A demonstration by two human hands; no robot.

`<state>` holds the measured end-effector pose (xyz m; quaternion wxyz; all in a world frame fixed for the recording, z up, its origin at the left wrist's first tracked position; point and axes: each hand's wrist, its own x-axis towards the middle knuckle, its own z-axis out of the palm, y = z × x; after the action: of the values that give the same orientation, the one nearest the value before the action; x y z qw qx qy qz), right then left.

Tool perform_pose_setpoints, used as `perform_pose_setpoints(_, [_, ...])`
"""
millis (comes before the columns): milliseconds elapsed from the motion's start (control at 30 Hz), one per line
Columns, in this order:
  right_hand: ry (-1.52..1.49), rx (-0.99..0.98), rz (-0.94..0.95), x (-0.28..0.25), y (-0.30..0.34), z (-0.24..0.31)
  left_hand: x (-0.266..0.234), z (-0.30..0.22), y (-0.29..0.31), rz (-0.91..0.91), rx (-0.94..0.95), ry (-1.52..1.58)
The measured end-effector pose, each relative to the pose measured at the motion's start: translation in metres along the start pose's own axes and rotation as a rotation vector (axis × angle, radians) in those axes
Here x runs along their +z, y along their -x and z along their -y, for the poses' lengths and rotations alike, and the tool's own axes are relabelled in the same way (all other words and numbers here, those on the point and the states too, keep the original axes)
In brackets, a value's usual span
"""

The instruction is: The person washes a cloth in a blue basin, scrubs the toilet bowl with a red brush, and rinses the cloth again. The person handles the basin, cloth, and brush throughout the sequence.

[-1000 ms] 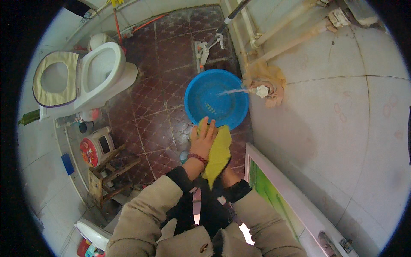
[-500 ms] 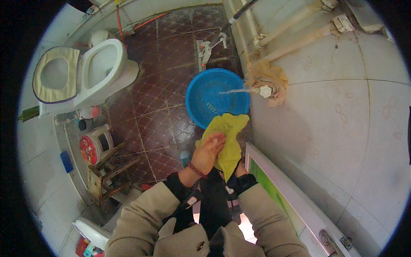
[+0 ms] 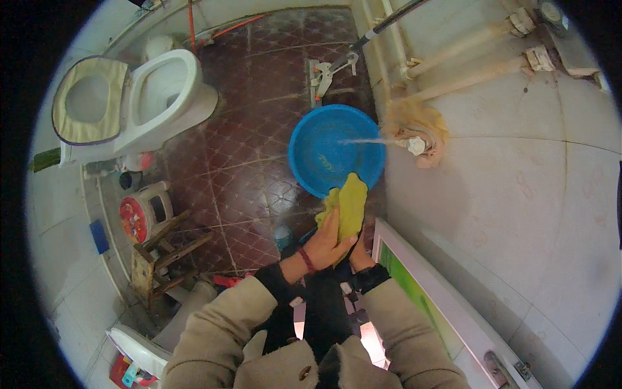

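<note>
A yellow cloth [image 3: 352,202], bunched and folded lengthwise, is held up between my two hands over the near rim of a blue basin [image 3: 304,139]. My left hand [image 3: 324,241] lies along its left side, fingers pointing forward and thumb across toward the right, with cloth between them. Partly hidden behind the cloth, my right hand [image 3: 361,256] grips its right, lower side. In the basin, water falls from a white tap [image 3: 416,146] on the right wall.
At far left stands a white toilet [image 3: 165,87] with a padded seat cover. A red-topped stool [image 3: 134,219] and a wooden stool [image 3: 146,272] are at left. A mop [image 3: 334,71] lies beyond the basin. A door [image 3: 447,298] edges the right. A bluish bottle [image 3: 282,236] stands near my left wrist.
The cloth, spread wide before, is now gathered narrower between my hands. My left hand has turned from lying flat on top to its side. The view has shifted slightly.
</note>
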<state>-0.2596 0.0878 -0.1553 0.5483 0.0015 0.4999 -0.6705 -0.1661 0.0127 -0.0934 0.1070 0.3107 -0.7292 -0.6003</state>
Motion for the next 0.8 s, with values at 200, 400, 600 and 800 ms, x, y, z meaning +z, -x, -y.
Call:
perform_pose_setpoints(200, [0.340,-0.001,-0.065,0.010,-0.022,0.041,-0.048,0.028,-0.005,-0.111,-0.284,0.318])
perform_pose_setpoints(400, [0.771,-0.033,-0.109,0.007,-0.072,0.068,-0.068,0.056,0.004,-0.213,-0.278,0.153])
perform_pose_setpoints(600, [1.451,-0.506,-0.218,0.019,-0.095,0.097,-0.066,0.072,0.018,-0.172,-0.346,0.066])
perform_pose_setpoints(800, [1.452,-0.344,-0.128,0.019,-0.065,0.113,-0.064,0.075,0.027,-0.122,-0.375,0.016])
